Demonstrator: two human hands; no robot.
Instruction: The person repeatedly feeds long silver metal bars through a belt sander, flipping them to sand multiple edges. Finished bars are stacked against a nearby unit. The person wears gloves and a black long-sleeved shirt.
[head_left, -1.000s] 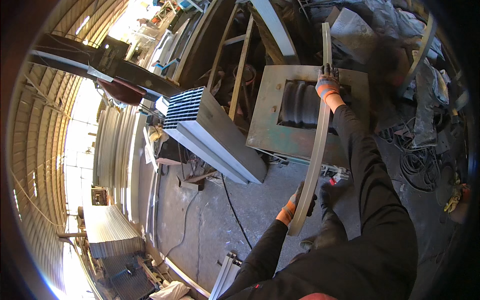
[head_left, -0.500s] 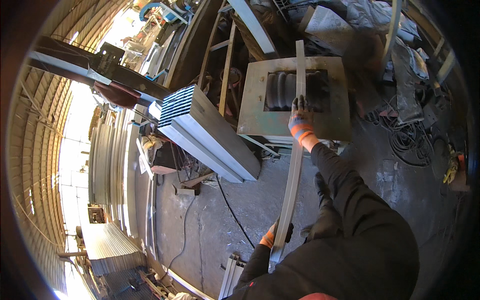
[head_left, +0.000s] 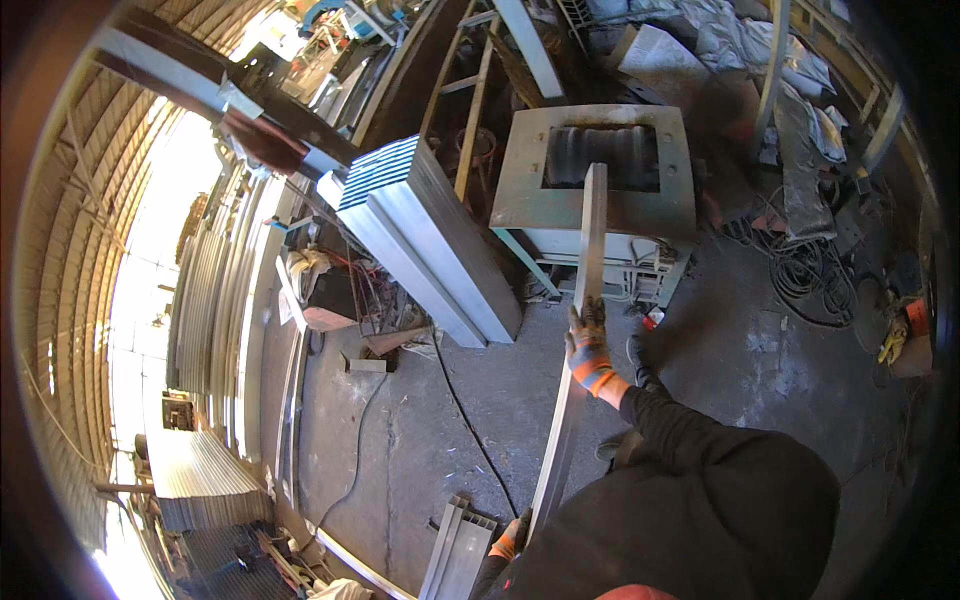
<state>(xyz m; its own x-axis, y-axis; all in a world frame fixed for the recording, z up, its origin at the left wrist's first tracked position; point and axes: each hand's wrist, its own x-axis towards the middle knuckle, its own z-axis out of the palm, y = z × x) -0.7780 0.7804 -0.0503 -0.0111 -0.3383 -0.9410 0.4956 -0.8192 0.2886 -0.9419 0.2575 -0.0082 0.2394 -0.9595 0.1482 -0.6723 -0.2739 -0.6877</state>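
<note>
A long pale metal bar (head_left: 594,215) runs away from me at a slant. Its far end overlaps the near side of a grey-green box-shaped machine (head_left: 545,212), at the lower edge of a square opening with a dark ribbed roller (head_left: 600,150) inside. Halfway along the bar, my right hand (head_left: 591,352), in an orange and dark work glove, grips it from above. My left hand (head_left: 507,541), gloved alike, holds the near end low down, its fingers partly hidden.
Left of the machine leans a stack of metal profiles (head_left: 435,245). More profiles (head_left: 455,550) lie beside my left hand. A black cable (head_left: 465,425) crosses the floor, and coiled hoses (head_left: 808,285) lie at the right. Long corrugated sheets (head_left: 205,320) stand far left.
The bar has come back toward me, its far end moving from beyond the opening to its near edge. Both hands have moved nearer with it, the left one also leftward.
</note>
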